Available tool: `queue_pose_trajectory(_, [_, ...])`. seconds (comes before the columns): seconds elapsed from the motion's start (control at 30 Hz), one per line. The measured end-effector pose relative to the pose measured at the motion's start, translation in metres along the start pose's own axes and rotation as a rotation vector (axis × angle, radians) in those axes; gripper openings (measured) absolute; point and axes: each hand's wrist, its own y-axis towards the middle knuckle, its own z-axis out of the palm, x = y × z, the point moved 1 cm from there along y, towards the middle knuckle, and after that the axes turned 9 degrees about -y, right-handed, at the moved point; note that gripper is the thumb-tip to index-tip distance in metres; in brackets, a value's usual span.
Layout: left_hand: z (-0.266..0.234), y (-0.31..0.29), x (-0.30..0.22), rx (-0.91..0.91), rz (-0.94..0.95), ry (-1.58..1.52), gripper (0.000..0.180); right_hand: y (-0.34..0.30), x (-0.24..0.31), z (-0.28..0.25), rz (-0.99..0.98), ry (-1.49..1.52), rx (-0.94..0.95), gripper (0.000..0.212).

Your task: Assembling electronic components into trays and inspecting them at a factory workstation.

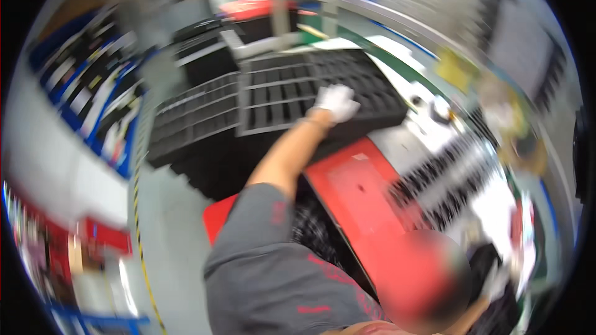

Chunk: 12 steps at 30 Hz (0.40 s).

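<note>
My left hand (336, 102), in a white glove, reaches out over a black compartmented tray (279, 93) and is at its surface. Motion blur smears its fingers, so whether they hold a part is unclear. Rows of dark slots fill the tray. At the lower right, my right hand (495, 283), also white-gloved, is beside a dark, crumpled-looking item (485, 259). Its fingers are too blurred to read. Between my arms lies a red panel or lid (357, 189), partly hidden by a blurred round patch.
Another slotted black tray (195, 111) adjoins on the left. Rows of small dark parts (444, 180) lie on the bench at right. Blue bins (93, 87) with mixed items stand far left. A yellow-black floor stripe (139, 229) runs along the aisle. A pale rail (372, 9) crosses the back.
</note>
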Motion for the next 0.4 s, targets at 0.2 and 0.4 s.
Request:
queue_pose_trajectory(0.2, [0.022, 0.01, 0.006, -0.23, 0.377, 0.055, 0.032, -0.051, -0.001, 0.015, -0.121, -0.038, -0.025, 0.072])
queue_pose_trajectory(0.4, [-0.099, -0.073, -0.119, -0.524, 0.733, -0.754, 0.049, -0.114, -0.011, 0.028, -0.097, -0.015, 0.071, 0.074])
